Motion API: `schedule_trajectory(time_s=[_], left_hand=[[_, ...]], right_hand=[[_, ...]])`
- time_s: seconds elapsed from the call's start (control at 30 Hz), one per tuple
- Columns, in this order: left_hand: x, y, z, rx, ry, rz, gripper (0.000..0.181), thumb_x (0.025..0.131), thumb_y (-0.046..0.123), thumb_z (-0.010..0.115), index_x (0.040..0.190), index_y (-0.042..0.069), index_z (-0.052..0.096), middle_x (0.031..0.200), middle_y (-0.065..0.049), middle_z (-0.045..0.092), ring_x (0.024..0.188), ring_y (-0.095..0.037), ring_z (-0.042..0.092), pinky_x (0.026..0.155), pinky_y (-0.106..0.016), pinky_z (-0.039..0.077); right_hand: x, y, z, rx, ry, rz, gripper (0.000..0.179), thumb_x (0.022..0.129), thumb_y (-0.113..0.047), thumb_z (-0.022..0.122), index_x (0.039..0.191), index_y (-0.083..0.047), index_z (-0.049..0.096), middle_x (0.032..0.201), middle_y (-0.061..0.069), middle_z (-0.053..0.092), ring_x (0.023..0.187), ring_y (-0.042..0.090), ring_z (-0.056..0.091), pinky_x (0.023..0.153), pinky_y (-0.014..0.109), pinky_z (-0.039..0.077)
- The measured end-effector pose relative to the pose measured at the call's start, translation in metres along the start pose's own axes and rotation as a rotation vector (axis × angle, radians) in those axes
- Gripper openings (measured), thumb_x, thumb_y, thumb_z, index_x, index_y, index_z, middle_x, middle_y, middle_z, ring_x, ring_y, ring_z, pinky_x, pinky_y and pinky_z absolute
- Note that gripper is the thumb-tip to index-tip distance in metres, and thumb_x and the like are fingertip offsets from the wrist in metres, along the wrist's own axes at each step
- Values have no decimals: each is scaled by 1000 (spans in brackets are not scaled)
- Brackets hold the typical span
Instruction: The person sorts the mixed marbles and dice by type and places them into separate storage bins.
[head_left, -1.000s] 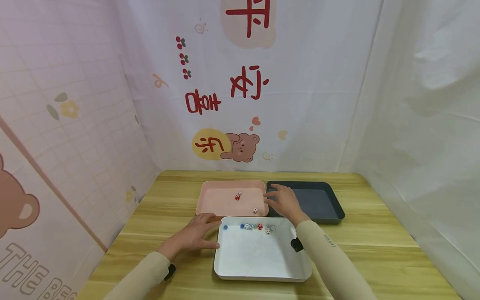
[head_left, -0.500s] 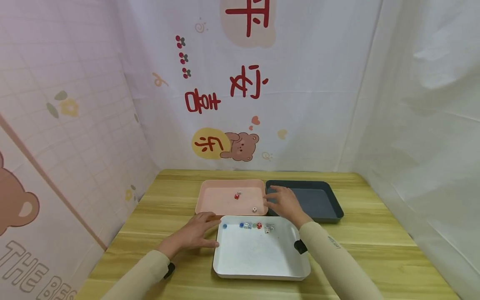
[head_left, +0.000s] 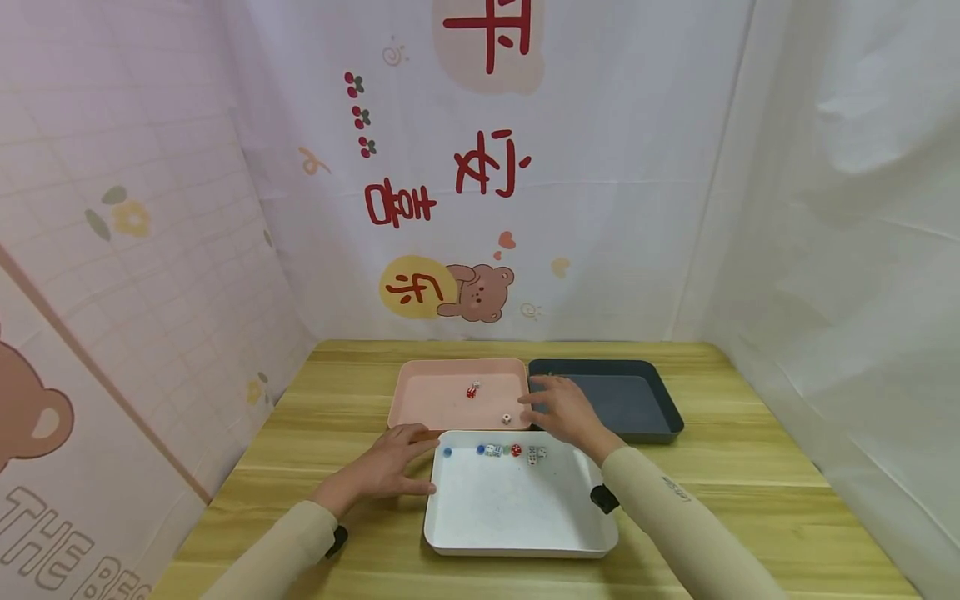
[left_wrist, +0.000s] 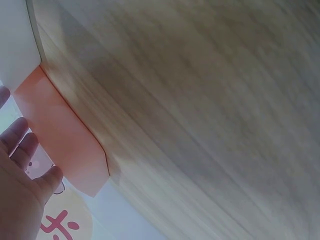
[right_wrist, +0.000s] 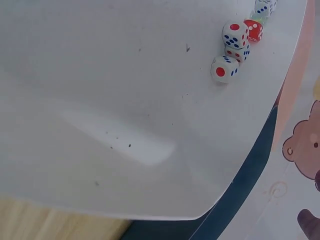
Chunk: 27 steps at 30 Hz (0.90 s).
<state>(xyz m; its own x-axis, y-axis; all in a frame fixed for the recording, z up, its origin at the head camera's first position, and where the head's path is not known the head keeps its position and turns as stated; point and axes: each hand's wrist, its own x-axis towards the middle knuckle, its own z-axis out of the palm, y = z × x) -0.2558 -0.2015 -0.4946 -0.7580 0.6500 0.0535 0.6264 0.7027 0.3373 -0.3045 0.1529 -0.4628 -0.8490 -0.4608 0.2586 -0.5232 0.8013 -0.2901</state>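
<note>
In the head view my right hand (head_left: 566, 408) hovers over the left end of the dark blue tray (head_left: 626, 404), fingers extended toward the pink tray (head_left: 427, 396) and holding nothing that I can see. A tiny green thing (head_left: 551, 373) shows just behind its fingers. My left hand (head_left: 378, 467) lies beside the white tray (head_left: 521, 512), fingers spread and fingertips at its left rim. Along that tray's far side sit several dice: a blue die (head_left: 447, 452), a red die (head_left: 516, 450), a pale green die (head_left: 506, 450) and white dice (right_wrist: 225, 69).
The pink tray holds a red die (head_left: 471, 392), a white die (head_left: 477, 385) close against it, and another white die (head_left: 506, 418) near its front edge. All three trays stand on a wood-grain table (head_left: 712, 475), with printed white cloth (head_left: 600, 208) hanging behind and at the sides.
My right hand has drawn slightly back toward me, and the small green thing behind its fingers now shows. My left hand has stayed at the white tray. The head view has shifted slightly.
</note>
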Motion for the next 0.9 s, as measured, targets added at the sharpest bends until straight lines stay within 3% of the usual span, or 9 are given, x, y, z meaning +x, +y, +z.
schedule_trajectory(time_s=[0.6,0.77,0.9], left_hand=[[-1,1,-1,7,1,-3,79,85,59,70,145,10,51,147,-16,39,136,-37,34,108,-61,28],[-2,-1,0,7,-3,-5,81,85,61,68,146,12,50,148,-15,39,137,-36,33,109,-61,27],[-2,-2,1,5,-4,-5,80,85,59,69,146,12,50,148,-15,39,137,-35,32,109,-61,26]], right_hand=[[-27,-5,3,60,-16,-49,29,87,-32,77,111,-18,78,137,16,58,129,38,49,107,62,33],[-33,-5,3,36,-2,-84,29,86,-31,77,112,-18,77,133,14,61,123,37,54,102,60,40],[-37,-8,2,13,-12,-57,30,85,-30,79,113,-19,77,128,11,64,119,35,57,97,59,45]])
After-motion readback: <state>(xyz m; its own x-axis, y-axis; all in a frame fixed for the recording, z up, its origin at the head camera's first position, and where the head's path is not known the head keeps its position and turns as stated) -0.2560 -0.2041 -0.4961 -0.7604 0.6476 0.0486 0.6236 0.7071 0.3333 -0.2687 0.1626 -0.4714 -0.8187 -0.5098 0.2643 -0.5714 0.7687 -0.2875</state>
